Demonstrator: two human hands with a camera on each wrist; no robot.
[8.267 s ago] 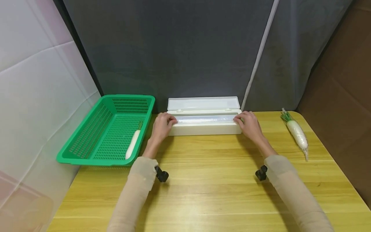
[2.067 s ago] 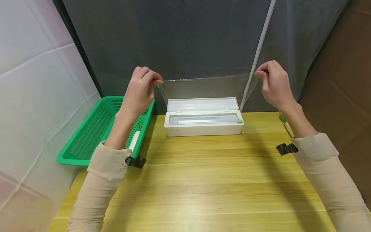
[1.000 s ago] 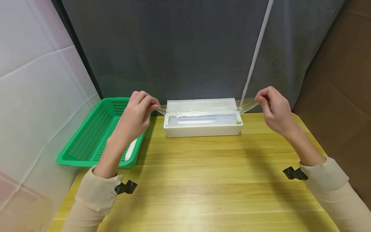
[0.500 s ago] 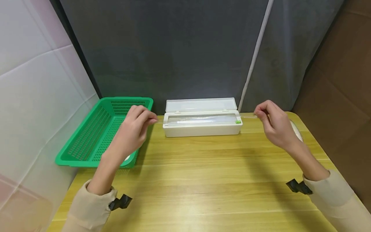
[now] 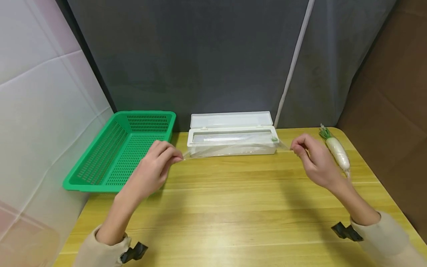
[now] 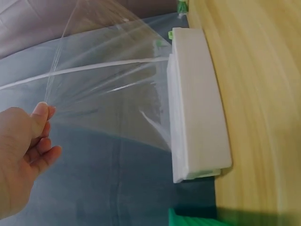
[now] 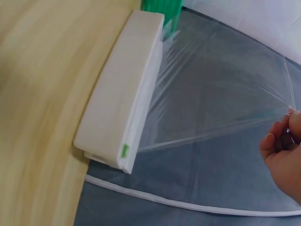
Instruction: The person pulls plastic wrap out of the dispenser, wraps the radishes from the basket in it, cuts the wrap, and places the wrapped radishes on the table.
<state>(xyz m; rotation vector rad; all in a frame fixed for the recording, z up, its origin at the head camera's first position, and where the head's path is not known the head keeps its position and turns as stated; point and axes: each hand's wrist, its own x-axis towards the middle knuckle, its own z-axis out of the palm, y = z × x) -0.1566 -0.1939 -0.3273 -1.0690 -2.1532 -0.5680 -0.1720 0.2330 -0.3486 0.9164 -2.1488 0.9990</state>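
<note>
A sheet of clear plastic wrap (image 5: 230, 150) stretches between my two hands, its far end running into the white wrap dispenser box (image 5: 233, 141), whose lid (image 5: 231, 119) stands raised. My left hand (image 5: 156, 167) pinches one corner between thumb and forefinger, left of the box. The opposite corner is pinched by my right hand (image 5: 315, 161), to the right. In the left wrist view the wrap (image 6: 108, 84) fans from the fingertips to the box (image 6: 202, 99). The right wrist view shows the wrap (image 7: 207, 94) creased and taut toward the other hand.
At the left stands a green basket (image 5: 90, 187); my left hand and forearm cover part of its near right side. A wrapped white radish (image 5: 338, 152) with green leaves lies at the table's right. A green slider (image 7: 124, 151) sits on the box's end. Dark cloth hangs behind.
Both hands first reached to the box, lifted the wrap's edge high, then came down and toward me. Over the last second the wrap's edge has dropped in front of the box.
</note>
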